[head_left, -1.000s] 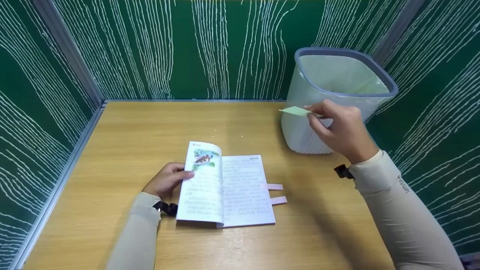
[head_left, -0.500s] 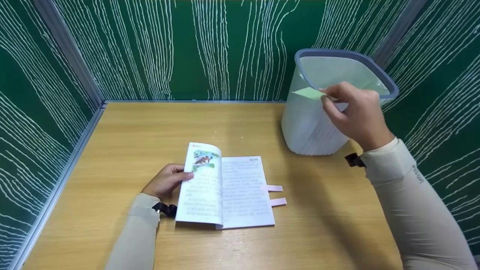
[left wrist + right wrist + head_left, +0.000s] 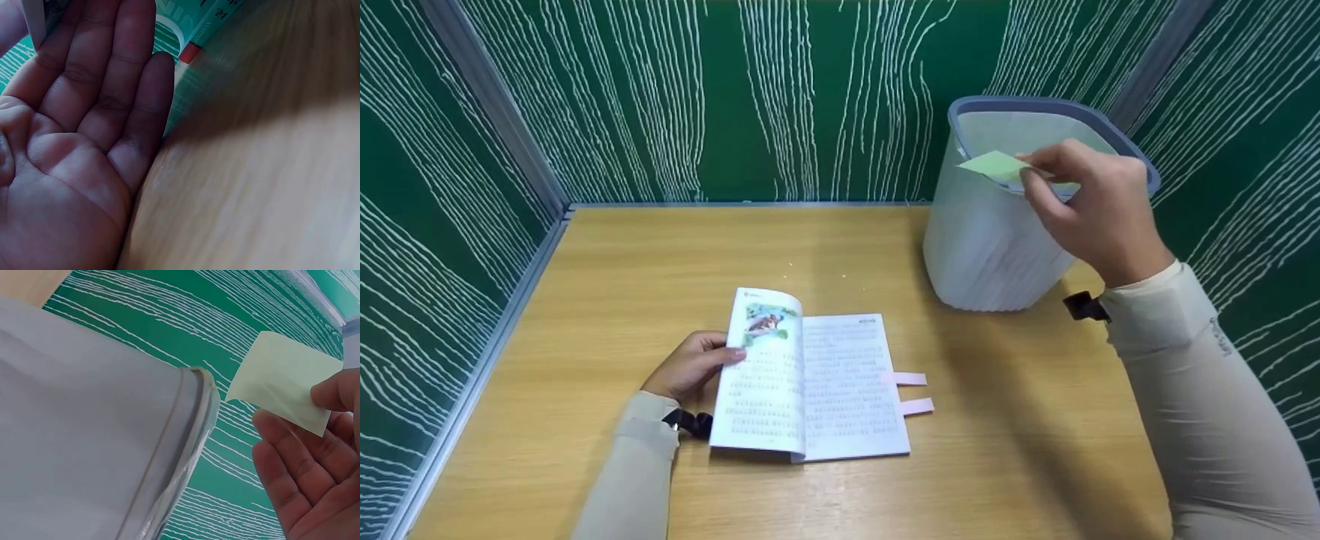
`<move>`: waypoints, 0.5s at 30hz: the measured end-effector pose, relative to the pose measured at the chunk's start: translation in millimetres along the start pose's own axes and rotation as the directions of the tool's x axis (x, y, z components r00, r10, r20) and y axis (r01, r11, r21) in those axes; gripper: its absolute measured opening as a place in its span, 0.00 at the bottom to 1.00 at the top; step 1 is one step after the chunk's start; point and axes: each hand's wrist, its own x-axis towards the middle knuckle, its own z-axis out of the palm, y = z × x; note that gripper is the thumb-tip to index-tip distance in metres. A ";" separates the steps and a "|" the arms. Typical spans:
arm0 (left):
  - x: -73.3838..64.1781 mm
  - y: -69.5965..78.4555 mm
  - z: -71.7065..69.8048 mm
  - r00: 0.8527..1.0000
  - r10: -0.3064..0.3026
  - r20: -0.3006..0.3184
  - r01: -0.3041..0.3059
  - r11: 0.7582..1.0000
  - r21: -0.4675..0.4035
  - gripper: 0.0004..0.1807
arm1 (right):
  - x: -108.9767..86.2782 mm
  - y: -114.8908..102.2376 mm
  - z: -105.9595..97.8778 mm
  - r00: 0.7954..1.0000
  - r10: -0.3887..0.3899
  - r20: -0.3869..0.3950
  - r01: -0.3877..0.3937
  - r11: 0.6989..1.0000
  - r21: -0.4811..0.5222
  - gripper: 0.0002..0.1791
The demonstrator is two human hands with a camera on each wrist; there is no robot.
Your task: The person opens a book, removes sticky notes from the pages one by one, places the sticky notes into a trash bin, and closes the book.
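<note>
In the head view a book (image 3: 851,420) lies on the wooden table, its left pages raised and curved. My left hand (image 3: 695,367) grips those raised pages at their outer edge, thumb on the printed side. The left wrist view shows the fingers of the left hand (image 3: 90,112) behind the book, near its green cover (image 3: 185,17). My right hand (image 3: 1099,202) pinches one corner of a light green sticky note (image 3: 994,164) by the near rim of a bin (image 3: 997,247). In the right wrist view the sticky note (image 3: 287,377) is flat and apart from the bin's rim.
Two pink paper tabs (image 3: 917,406) stick out from the book's right edge. A pale liner covers the bin's inside. Tiny light specks dot the table (image 3: 660,255) behind the book. Green panels with white lines (image 3: 825,97) enclose the table at the back and sides.
My right hand has moved up, away and to the right with the sticky note, from beside the bin's wall to its rim. The left hand keeps holding the pages.
</note>
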 end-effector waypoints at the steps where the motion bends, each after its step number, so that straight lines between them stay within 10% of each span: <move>1: 0.1 0.2 0.1 1.000 0.003 0.001 -0.003 1.000 -0.001 0.16 | 0.7 -1.4 -1.2 1.000 0.008 -0.007 -0.008 1.000 -0.004 0.11; 15: 2.0 -2.3 -0.5 1.000 0.019 -0.003 -0.019 1.000 -0.011 0.16 | 3.7 8.1 -3.4 0.986 0.161 -0.031 -0.162 0.986 -0.037 0.14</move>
